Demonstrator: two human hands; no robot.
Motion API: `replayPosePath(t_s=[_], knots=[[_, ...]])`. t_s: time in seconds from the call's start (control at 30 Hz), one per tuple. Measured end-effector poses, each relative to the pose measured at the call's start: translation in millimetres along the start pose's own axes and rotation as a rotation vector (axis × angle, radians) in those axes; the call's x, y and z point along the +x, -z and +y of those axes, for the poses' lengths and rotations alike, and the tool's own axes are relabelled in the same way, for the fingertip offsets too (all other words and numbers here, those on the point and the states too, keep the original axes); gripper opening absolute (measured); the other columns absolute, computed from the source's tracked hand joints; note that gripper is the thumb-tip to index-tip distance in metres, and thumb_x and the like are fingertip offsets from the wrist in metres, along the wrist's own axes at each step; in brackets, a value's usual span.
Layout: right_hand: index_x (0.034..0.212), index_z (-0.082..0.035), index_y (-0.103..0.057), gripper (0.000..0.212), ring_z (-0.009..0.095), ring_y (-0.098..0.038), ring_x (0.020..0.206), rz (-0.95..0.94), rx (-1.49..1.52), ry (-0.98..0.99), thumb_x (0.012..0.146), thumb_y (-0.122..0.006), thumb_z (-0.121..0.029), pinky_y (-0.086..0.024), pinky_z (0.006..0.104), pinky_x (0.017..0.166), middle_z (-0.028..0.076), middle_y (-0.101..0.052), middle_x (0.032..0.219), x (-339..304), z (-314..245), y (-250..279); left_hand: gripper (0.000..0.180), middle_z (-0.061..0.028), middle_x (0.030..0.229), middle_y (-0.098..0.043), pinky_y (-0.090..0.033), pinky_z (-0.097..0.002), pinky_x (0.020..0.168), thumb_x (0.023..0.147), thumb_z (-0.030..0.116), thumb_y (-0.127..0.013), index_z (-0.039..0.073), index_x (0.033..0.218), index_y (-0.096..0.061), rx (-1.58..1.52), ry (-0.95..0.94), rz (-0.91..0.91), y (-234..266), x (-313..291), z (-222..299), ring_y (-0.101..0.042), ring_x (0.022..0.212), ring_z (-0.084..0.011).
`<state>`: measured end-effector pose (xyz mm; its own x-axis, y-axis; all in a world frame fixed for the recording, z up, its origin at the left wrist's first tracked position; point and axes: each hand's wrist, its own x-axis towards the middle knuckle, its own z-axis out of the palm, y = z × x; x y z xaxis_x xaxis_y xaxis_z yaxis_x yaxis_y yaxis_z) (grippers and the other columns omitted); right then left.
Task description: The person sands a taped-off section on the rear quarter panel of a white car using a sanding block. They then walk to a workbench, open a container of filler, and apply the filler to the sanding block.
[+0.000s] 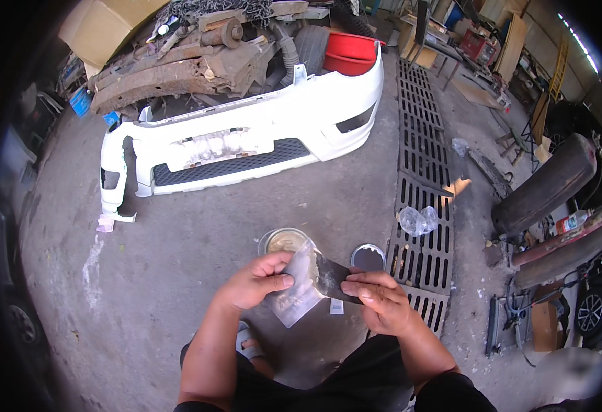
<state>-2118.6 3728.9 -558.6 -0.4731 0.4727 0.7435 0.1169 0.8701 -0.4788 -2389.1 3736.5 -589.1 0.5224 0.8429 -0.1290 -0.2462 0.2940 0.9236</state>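
Note:
My left hand (256,280) pinches a translucent flat sheet (292,305) smeared with pale paste, thumb on top. In my right hand (378,295) is a dark flat putty spreader (335,276), with pale paste along its edge. The spreader's edge meets the sheet in front of my body. Just beyond my left hand stands an open can (284,239) of beige putty, partly covered by the sheet. A round dark lid (368,257) with a pale rim lies beyond my right hand. A small white tube (336,307) shows below the spreader.
A white car bumper (246,117) lies on the concrete floor ahead, in front of piled rusty parts (184,79) and a red tub (349,51). At right runs a slotted drain grate (421,144) with a crumpled clear plastic bag (417,220) on it. Dark cylinders (548,185) stand farther right.

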Motion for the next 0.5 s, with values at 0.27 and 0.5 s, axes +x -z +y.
replayPosePath(t_s=[0.27,0.5], knots=[[0.141,-0.012,-0.042,0.092,0.031,-0.060,0.102,-0.108,-0.026,-0.069,0.056,-0.040,0.023,-0.048,0.0496,0.097,0.011,-0.067,0.108,-4.4,10.4,4.4,0.036,-0.0016,0.106,-0.063,-0.044,-0.0247,0.088,0.092,0.001,-0.056,-0.001,0.128,-0.052,0.032,-0.018,0.036,-3.9,-0.2,2.9,-0.056,0.097,-0.0077],[0.142,-0.012,-0.040,0.094,0.030,-0.060,0.102,-0.124,-0.071,-0.101,0.055,-0.041,0.022,-0.048,0.0492,0.096,0.010,-0.068,0.108,-5.7,20.2,4.1,0.037,-0.0012,0.105,-0.064,-0.045,-0.0242,0.086,0.092,0.002,-0.056,-0.001,0.129,-0.051,0.070,-0.032,0.051,-6.2,0.6,4.4,-0.056,0.094,-0.0068]])
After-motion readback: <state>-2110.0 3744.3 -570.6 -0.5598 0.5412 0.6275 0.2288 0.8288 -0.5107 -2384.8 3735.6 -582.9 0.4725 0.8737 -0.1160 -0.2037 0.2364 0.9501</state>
